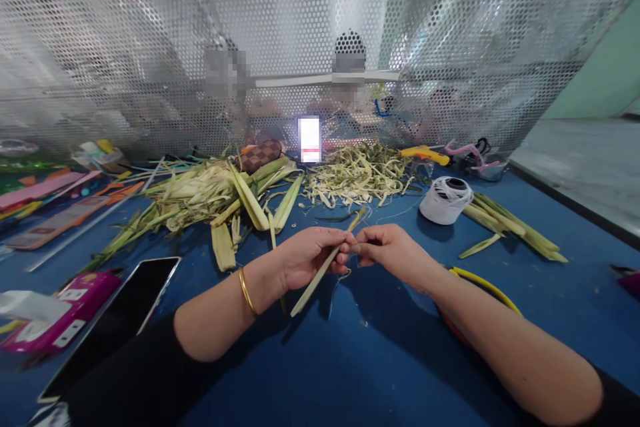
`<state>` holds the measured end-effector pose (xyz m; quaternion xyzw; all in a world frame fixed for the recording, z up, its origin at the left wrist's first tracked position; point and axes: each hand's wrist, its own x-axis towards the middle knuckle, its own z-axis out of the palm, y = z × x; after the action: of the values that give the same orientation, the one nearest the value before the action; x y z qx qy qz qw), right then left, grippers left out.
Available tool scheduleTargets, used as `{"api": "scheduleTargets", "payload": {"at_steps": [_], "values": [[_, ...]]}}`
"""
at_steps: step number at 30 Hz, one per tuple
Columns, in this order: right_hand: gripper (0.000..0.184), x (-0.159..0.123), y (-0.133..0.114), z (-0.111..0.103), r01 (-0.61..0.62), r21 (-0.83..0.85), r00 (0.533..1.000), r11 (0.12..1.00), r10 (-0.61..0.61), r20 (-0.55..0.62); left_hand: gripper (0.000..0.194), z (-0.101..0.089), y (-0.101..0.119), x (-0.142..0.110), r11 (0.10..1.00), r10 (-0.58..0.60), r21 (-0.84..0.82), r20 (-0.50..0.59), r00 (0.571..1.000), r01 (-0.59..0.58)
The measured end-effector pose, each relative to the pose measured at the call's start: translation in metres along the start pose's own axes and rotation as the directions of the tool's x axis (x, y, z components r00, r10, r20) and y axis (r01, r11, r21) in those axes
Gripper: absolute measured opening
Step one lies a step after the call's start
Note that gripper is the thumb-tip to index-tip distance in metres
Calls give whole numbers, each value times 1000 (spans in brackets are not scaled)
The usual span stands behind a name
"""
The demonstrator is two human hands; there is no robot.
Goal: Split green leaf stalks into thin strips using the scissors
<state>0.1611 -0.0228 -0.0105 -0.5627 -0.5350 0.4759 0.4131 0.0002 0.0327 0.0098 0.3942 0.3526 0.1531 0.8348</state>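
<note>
My left hand (307, 255) is closed in a pinch around a thin pale green leaf strip (320, 277) that runs diagonally from lower left to upper right over the blue table (350, 360). My right hand (387, 250) meets it at the strip's upper part, its fingers pinched together on the same strip. A thin white thread (336, 287) hangs below where the hands meet. A gold bangle (247, 291) circles my left wrist.
A pile of long green leaves (210, 197) and a heap of shredded strips (357, 173) lie behind the hands. A white thread spool (445, 200), more leaves (510, 227), a yellow glue gun (425, 155), a black phone (127, 310), a pink box (60, 317) and a perforated metal screen (300, 47) surround them.
</note>
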Motion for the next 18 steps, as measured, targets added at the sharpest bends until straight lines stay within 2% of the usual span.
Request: {"api": "scheduleTargets", "payload": {"at_steps": [9,14,18], "values": [[21,0,-9,-17,14,122,996,992,-2,-91,19,-1,0,3,994,108,-9,-164,980,-111],[25,3,-7,-25,22,205,987,979,11,-159,14,-3,-4,3,990,95,111,-97,991,-84],[25,3,-9,-27,75,227,966,971,-14,-257,13,-2,-5,3,967,144,223,-71,987,-125]]}}
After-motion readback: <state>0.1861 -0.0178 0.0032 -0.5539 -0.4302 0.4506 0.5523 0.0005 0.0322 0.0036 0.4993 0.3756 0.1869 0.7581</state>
